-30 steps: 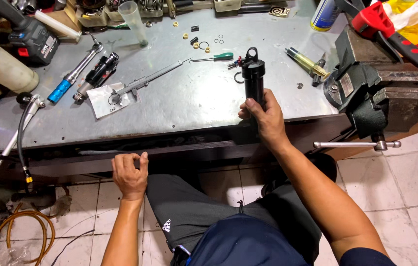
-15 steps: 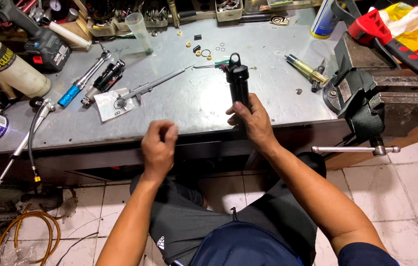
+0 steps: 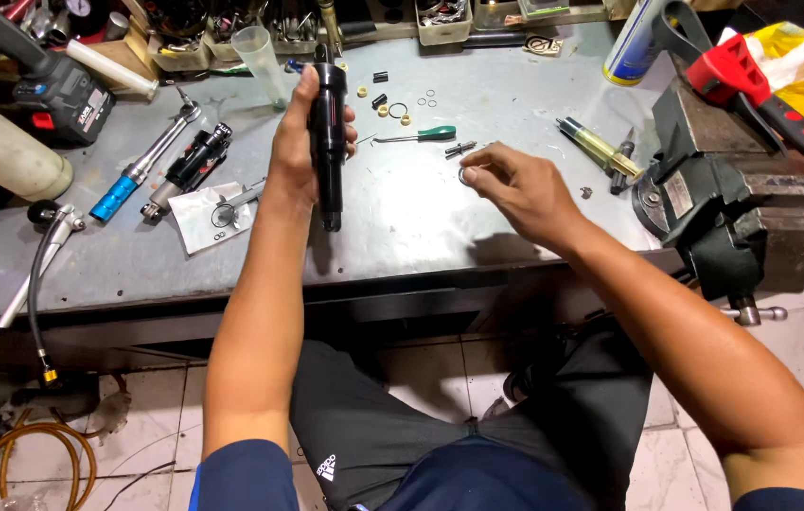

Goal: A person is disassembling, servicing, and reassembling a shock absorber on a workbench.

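Grey steel workbench (image 3: 440,227) under us, cluttered with tools, a vise (image 3: 705,218) at the right edge, tiled floor below. Our left hand (image 3: 293,156) wraps the black shock absorber (image 3: 328,132) mid-body, upright above the bench; it looks rigid, weighty, perhaps oily, so mid-body seems the safest hold. Our right hand (image 3: 515,189) pinches 1 small ring (image 3: 467,175) near the bench top.

Screwdriver (image 3: 418,134) lies on bench (image 3: 477,227), vise (image 3: 714,199) to its right.
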